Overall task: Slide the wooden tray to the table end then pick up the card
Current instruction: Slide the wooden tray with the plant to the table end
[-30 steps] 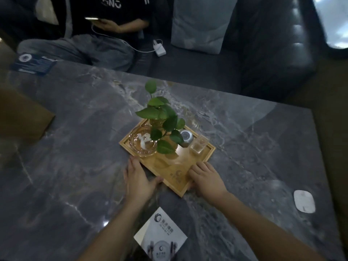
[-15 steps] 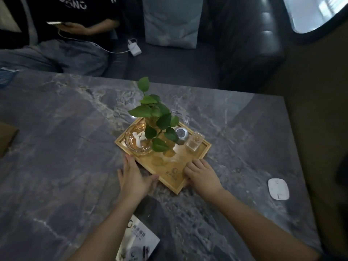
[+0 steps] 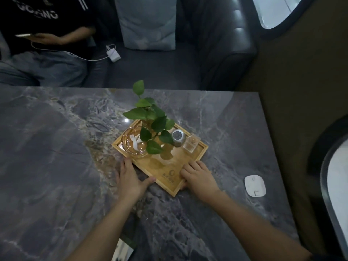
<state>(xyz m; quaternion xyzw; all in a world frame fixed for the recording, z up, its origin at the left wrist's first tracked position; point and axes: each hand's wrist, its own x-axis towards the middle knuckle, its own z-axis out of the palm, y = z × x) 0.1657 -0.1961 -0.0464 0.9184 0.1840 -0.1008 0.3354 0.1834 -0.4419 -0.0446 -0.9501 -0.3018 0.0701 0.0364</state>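
Tray (image 3: 165,172) sliding farther up table (image 3: 235,117); I'm pressing left hand (image 3: 130,178) and right hand (image 3: 199,176) flat, open, against tray's near edges. Jerk risks tipping plant (image 3: 150,125).

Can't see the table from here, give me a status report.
Left hand and right hand flat against wooden tray, pushing. Card untouched under left forearm. Path to table end clear.
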